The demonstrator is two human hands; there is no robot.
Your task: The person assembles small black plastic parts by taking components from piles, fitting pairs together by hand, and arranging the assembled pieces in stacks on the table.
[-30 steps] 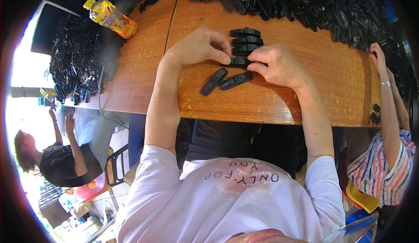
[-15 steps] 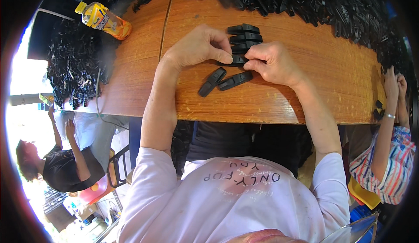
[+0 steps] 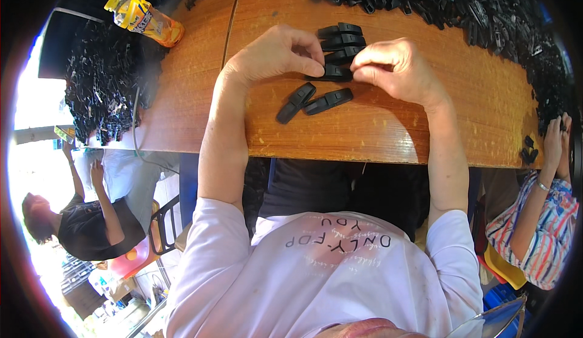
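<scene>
A glossy-and-matte black piece (image 3: 337, 73), narrow and rounded with a raised block at its middle, lies on the table between the two hands, which are apart from each other; with it as the clock's centre, the left hand (image 3: 273, 53) comes in from nine o'clock, thumb and bent fingers at its near end, and the right hand (image 3: 398, 74) from three, thumb and forefinger drawn together at the other end, though how firmly either grips it I cannot tell. A close row of similar pieces (image 3: 343, 42) runs toward twelve, while two loose pieces (image 3: 328, 101) of the same elongated shape rest at six and eight. The table (image 3: 364, 135) is orange-brown wood grain, scuffed pale near its front edge and crossed by a dark seam toward ten. A dense, jagged heap of black parts (image 3: 425, 1) spreads from eleven to three, and another heap (image 3: 109, 86) sits at nine beside a pale cable (image 3: 135, 116). One person in black (image 3: 100, 232) is at eight, another in stripes (image 3: 534, 229) at four. Toward half past nine, a clear plastic bottle (image 3: 144, 20) has a yellow cap, a printed yellow label and orange contents.
</scene>
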